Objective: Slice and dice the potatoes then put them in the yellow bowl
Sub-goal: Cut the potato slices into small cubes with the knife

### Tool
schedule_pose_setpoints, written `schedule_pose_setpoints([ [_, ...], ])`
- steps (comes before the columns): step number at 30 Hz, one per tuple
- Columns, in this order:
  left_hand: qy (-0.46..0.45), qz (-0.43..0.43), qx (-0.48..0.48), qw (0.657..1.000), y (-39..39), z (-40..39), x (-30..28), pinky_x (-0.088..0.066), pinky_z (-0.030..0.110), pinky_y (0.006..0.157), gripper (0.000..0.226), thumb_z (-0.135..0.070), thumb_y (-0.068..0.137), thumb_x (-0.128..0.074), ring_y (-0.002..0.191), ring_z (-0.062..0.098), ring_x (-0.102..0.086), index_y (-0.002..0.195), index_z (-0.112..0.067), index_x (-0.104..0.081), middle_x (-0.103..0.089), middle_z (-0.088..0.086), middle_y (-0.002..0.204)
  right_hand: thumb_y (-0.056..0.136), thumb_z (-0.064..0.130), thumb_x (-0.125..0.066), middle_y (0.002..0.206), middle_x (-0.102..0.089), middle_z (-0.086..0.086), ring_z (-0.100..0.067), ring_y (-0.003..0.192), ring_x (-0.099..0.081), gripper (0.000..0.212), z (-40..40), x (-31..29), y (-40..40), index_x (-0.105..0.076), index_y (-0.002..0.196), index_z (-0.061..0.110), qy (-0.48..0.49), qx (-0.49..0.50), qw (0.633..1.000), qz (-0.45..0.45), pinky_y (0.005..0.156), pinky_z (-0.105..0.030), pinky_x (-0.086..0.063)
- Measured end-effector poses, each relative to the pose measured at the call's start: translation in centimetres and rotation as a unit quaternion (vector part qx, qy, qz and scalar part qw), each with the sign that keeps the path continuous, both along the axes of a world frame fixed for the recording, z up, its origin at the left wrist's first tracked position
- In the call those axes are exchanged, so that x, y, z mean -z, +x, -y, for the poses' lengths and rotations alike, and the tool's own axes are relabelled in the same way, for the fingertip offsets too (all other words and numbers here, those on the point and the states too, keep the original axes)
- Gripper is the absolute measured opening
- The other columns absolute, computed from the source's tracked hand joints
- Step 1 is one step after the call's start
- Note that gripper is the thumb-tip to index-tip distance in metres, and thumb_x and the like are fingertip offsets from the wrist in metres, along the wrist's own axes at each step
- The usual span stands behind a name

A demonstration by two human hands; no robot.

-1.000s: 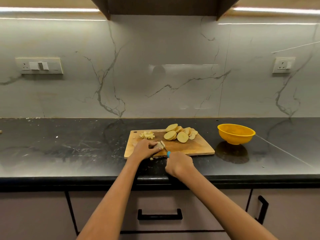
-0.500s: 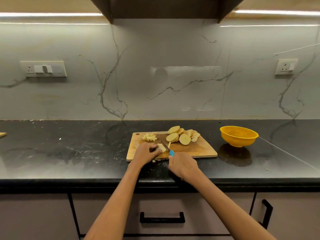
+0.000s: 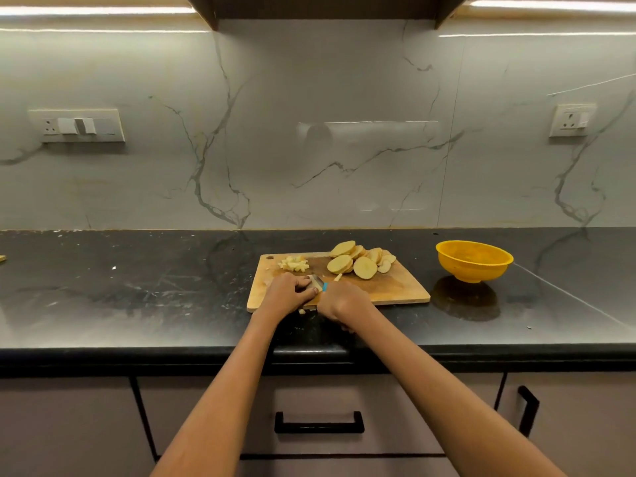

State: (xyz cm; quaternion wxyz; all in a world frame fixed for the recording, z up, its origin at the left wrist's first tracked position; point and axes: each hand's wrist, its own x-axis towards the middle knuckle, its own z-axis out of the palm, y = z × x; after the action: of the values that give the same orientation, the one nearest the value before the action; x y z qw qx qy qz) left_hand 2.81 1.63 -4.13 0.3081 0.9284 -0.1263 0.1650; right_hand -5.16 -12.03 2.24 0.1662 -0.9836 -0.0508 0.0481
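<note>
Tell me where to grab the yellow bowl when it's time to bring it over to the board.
Probably pinch the yellow bowl by its near-left rim, coming from the cutting board side. It sits upright, open and apart from the board, and its flared lip looks easy to pinch.

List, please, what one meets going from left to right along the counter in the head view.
Diced potato pile → left hand → knife → right hand → potato slices → yellow bowl.
</note>
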Motion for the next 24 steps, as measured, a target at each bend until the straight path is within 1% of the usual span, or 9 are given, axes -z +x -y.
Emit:
schedule_pose_setpoints([
  [1,0.003,-0.004,0.002,1.0,0.0,0.0,0.1,-0.04,0.035,0.063,0.027,-0.024,0.085,-0.065,0.057,0.014,-0.052,0.068,-0.004,-0.068,-0.063,0.001,0.06,0.094,0.016,-0.045,0.114,-0.063,-0.016,-0.024,0.084,-0.054,0.028,0.0,0.1,0.0,-0.056,0.114,-0.001,-0.005,0.0,1.0,0.002,0.08,-0.033,-0.046],
  [2,0.008,-0.005,0.004,1.0,-0.1,0.1,0.0,-0.044,0.035,0.065,0.024,-0.024,0.085,-0.065,0.062,0.013,-0.056,0.071,-0.005,-0.07,-0.067,0.002,0.067,0.095,0.016,-0.046,0.114,-0.063,-0.015,-0.024,0.089,-0.058,0.028,0.0,0.2,0.1,-0.056,0.115,0.0,-0.01,0.0,1.0,0.006,0.082,-0.033,-0.047],
  [5,0.009,-0.002,0.002,1.0,-0.2,0.0,-0.3,-0.051,0.041,0.081,0.023,-0.026,0.086,-0.065,0.091,0.018,-0.065,0.092,-0.006,-0.074,-0.07,0.004,0.108,0.095,0.02,-0.048,0.116,-0.063,-0.012,-0.026,0.105,-0.061,0.029,0.2,0.7,-0.2,-0.056,0.117,0.003,-0.032,-0.006,0.999,0.021,0.085,-0.032,-0.047],
  [8,0.011,-0.008,-0.003,1.0,0.0,0.0,0.0,-0.05,0.04,0.088,0.021,-0.03,0.086,-0.065,0.096,0.014,-0.063,0.086,-0.011,-0.073,-0.069,0.007,0.111,0.096,0.024,-0.048,0.116,-0.062,-0.01,-0.025,0.105,-0.06,0.028,0.9,0.9,-1.1,-0.057,0.115,0.005,-0.053,-0.012,0.998,0.033,0.08,-0.03,-0.045],
  [12,0.001,-0.003,-0.02,1.0,-0.1,0.1,0.0,-0.048,0.034,0.092,0.035,-0.032,0.086,-0.065,0.108,0.017,-0.061,0.11,-0.007,-0.069,-0.066,0.004,0.118,0.097,0.024,-0.045,0.113,-0.063,-0.009,-0.026,0.104,-0.061,0.027,2.0,1.0,-2.7,-0.057,0.113,0.006,-0.064,-0.02,0.998,0.019,0.082,-0.032,-0.045],
  [14,-0.002,-0.003,-0.018,1.0,-0.3,0.2,0.0,-0.048,0.034,0.092,0.032,-0.031,0.086,-0.064,0.106,0.017,-0.061,0.108,-0.007,-0.07,-0.068,0.005,0.114,0.097,0.026,-0.046,0.107,-0.063,-0.009,-0.024,0.098,-0.062,0.025,2.6,0.7,-3.4,-0.057,0.109,0.008,-0.062,-0.023,0.998,0.013,0.081,-0.031,-0.045],
  [17,0.003,0.002,-0.004,1.0,-0.7,0.1,0.2,-0.049,0.041,0.087,0.019,-0.031,0.087,-0.062,0.084,0.012,-0.059,0.079,-0.014,-0.068,-0.065,-0.002,0.084,0.098,0.028,-0.043,0.094,-0.056,-0.009,-0.02,0.08,-0.055,0.027,3.5,-0.4,-3.8,-0.056,0.107,0.006,-0.07,-0.027,0.997,-0.001,0.079,-0.031,-0.045],
  [20,-0.018,0.02,-0.001,1.0,-1.0,0.2,0.1,-0.047,0.034,0.081,0.023,-0.028,0.088,-0.063,0.08,0.014,-0.057,0.094,-0.007,-0.072,-0.064,0.0,0.082,0.099,0.029,-0.039,0.096,-0.055,-0.009,-0.02,0.087,-0.054,0.033,4.2,-1.4,-2.7,-0.058,0.109,0.004,-0.052,-0.028,0.998,0.028,0.076,-0.03,-0.041],
  [24,-0.052,0.036,-0.023,0.998,-1.2,0.1,0.0,-0.047,0.026,0.076,0.03,-0.025,0.087,-0.065,0.085,0.015,-0.062,0.111,-0.009,-0.068,-0.07,0.002,0.1,0.101,0.034,-0.036,0.094,-0.055,-0.005,-0.018,0.089,-0.054,0.037,2.9,0.1,-0.3,-0.057,0.11,0.005,0.0,-0.008,0.998,0.07,0.075,-0.03,-0.041],
])
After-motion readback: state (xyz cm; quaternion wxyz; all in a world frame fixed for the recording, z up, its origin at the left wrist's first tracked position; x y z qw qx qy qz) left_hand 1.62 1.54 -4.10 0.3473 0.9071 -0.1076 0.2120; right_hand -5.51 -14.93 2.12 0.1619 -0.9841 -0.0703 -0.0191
